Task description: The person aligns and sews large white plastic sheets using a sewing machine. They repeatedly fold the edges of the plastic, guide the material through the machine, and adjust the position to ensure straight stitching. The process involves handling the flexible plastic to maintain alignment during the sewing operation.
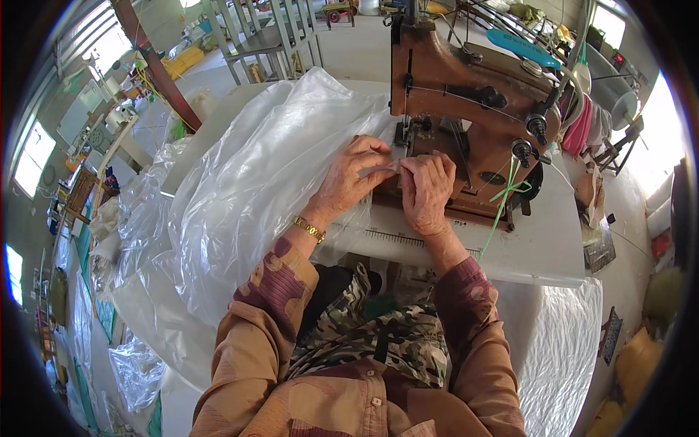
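A large sheet of clear plastic film lies bunched over the table, left of a brown sewing machine. My left hand, with a gold watch on the wrist, pinches the film's edge just in front of the machine's needle area. Close beside it, my right hand is closed, thumb and fingers pressed together on the same edge. The fingertips of both hands nearly meet. A green string hangs in a bow from a knob of the machine.
The white sewing table has a printed ruler scale along its near side. More clear film hangs down at the left. White sheeting drapes below the table on the right. A metal chair stands behind the table.
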{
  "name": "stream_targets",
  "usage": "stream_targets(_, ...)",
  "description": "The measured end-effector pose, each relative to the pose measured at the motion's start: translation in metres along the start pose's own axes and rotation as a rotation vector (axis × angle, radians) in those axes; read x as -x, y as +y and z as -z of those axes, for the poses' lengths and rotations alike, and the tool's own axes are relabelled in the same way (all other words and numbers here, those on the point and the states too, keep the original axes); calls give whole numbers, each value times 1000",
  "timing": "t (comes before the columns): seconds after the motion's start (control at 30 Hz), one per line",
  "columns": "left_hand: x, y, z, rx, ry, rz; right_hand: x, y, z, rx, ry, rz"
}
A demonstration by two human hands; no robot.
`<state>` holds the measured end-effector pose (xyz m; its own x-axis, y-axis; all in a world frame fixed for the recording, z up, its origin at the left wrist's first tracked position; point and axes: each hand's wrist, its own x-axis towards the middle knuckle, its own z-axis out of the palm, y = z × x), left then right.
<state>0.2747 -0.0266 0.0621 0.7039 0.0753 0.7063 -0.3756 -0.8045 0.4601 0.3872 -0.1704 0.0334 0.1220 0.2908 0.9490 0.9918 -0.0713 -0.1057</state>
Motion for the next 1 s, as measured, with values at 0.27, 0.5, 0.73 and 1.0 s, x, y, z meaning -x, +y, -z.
stream_targets(0.27,-5,-5,-10,164,34,215,0,-2,-2,77,-18,-17)
stream_targets(0.5,-15,-8,-7,126,8,326,1,-4,-1,175,-95,-38)
stream_targets(0.73,-21,-14,-8,174,5,406,2,-3,-1,112,-38,-40)
stream_targets(1.0,-24,-9,-2,480,-53,595,3,3,6,92,-133,43)
